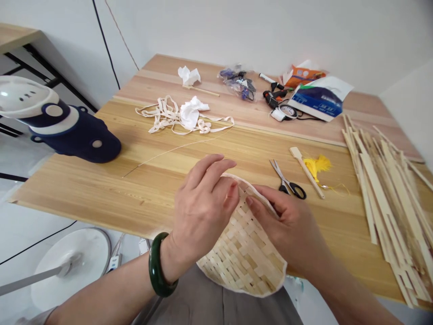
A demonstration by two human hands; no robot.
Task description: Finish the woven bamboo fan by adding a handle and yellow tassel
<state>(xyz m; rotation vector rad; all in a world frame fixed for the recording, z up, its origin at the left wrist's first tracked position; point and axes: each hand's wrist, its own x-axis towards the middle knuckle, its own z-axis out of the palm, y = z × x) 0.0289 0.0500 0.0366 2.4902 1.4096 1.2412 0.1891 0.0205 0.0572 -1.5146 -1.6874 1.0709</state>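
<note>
Above the person's lap, just off the near edge of the surface (142,203), is the woven panel (245,257), tilted, with a white-bound rim. The right hand (289,225) pinches that rim between thumb and fingers. The left hand (206,198), with a green bangle (158,266) at its wrist, curves its fingers over the upper part of the rim; I cannot tell whether it grips anything. Just beyond the right hand lie scissors (285,180), then a stick (308,175) beside yellow fibre (317,167), with wood strips (389,194) on the right. Farther left stands a blue figure (79,137). Past a thread (182,146) lie tangled tape (162,118) and tissue (191,113). Toward the wall sit a clear bag (241,83), a glue gun (273,97) and a blue pack (316,101).
</note>
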